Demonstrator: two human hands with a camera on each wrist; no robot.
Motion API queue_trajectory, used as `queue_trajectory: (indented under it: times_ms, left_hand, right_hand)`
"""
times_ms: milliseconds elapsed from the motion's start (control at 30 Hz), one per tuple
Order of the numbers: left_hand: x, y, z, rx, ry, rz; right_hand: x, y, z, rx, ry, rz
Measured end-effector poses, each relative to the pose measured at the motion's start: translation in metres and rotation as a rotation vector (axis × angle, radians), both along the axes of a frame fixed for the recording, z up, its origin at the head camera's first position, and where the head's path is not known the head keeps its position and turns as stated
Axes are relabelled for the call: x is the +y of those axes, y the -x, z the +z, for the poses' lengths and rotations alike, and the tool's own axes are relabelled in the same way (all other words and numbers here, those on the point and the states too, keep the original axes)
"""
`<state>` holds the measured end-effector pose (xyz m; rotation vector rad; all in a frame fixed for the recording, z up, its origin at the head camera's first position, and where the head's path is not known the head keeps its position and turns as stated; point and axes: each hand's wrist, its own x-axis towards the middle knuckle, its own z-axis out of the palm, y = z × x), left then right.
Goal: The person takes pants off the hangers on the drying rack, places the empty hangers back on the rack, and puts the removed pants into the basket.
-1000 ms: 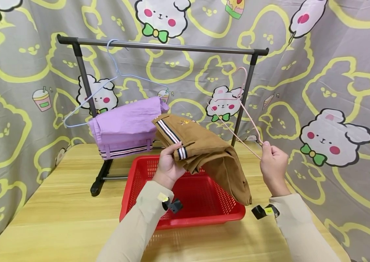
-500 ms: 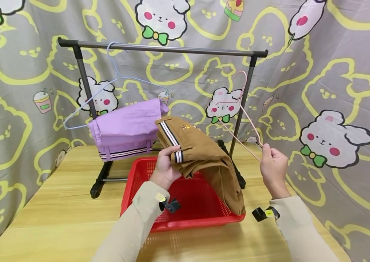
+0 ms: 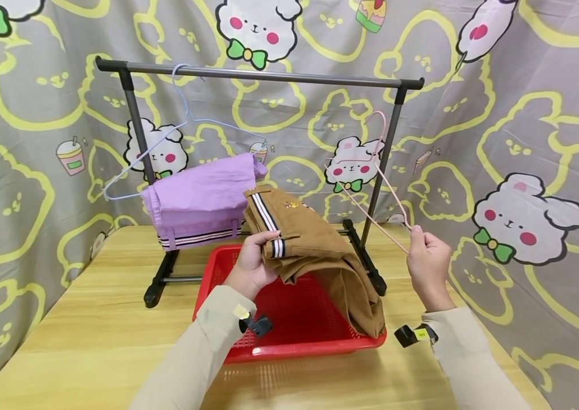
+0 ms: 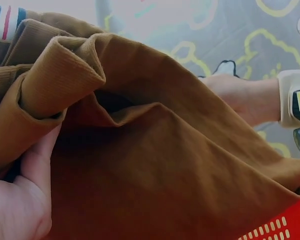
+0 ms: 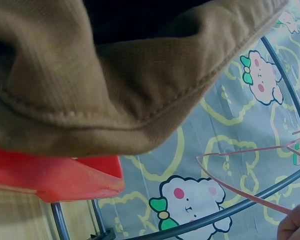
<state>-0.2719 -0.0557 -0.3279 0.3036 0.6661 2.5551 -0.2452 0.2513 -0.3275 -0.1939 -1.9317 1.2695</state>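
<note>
From the head view I see the left hand (image 3: 252, 265) pinching the brown trousers (image 3: 315, 242) by the bunched striped waistband, thumb above; beyond those fingers the cloth droops toward the red basket's (image 3: 299, 348) near right corner. Over the table's (image 3: 89, 307) right side, the right hand's (image 3: 428, 256) fingers grip the pink hanger's (image 3: 393, 192) end.

Garment (image 3: 315, 230) above basket (image 3: 304, 349) (rack (image 3: 294, 76) behind)
</note>
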Motion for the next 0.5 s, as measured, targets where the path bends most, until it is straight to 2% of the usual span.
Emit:
queue_trajectory:
  times_ms: [500]
  left_hand:
    - [-0.022, -0.009, -0.004, -0.040, 0.025, -0.038]
  right_hand:
    - [0.000, 0.002, 0.002, 0.021, 0.002, 0.005]
